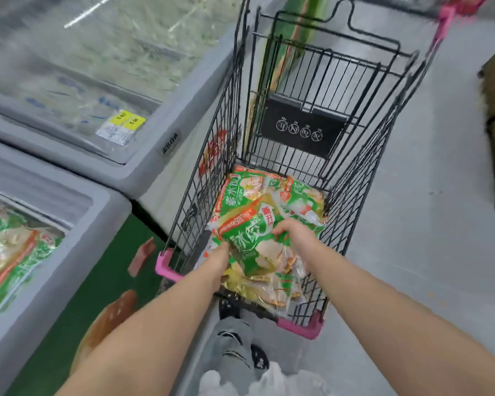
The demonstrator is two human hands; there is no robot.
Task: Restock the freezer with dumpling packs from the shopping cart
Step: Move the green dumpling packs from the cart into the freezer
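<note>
— How are the arms held?
— Both bare forearms are stretched forward and down. The left grip point(219, 254) is slid under a dumpling pack point(245, 238), fingers hidden.
— And the right grip point(290, 231)?
— It is curled over the pack's upper edge.

I count one black wire shopping cart point(300, 130) and two grey glass-lidded chest freezers, far point(155, 155) and near point(69, 252). The green plastic dumpling packs point(237, 192) in the cart overlap; I make out at least four. Two yellow price stickers point(127, 118) sit at the far lid's corner. Two grips, left point(219, 257) and right point(290, 234), hold one top pack point(249, 241).
</note>
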